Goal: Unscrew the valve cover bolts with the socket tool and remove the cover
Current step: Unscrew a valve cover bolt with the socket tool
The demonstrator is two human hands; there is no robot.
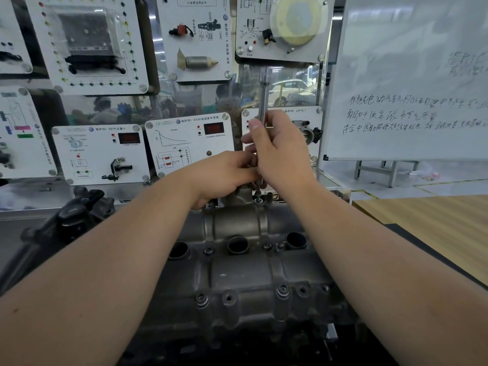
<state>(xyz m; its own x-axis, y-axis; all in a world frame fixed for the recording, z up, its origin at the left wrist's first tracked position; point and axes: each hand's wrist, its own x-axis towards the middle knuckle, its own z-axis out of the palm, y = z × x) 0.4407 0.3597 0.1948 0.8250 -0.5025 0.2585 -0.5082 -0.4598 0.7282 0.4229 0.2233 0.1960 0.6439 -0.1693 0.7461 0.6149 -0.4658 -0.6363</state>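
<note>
An automotive training workshop: sensor demonstration panels point(101, 154), whiteboard point(412, 75), engine point(250, 273) on bench.

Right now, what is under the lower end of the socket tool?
The socket tool stands upright in the right hand, over a bolt at the far edge of the valve cover. The left hand covers its lower shaft, so whether it meets the bolt is hidden.
</note>
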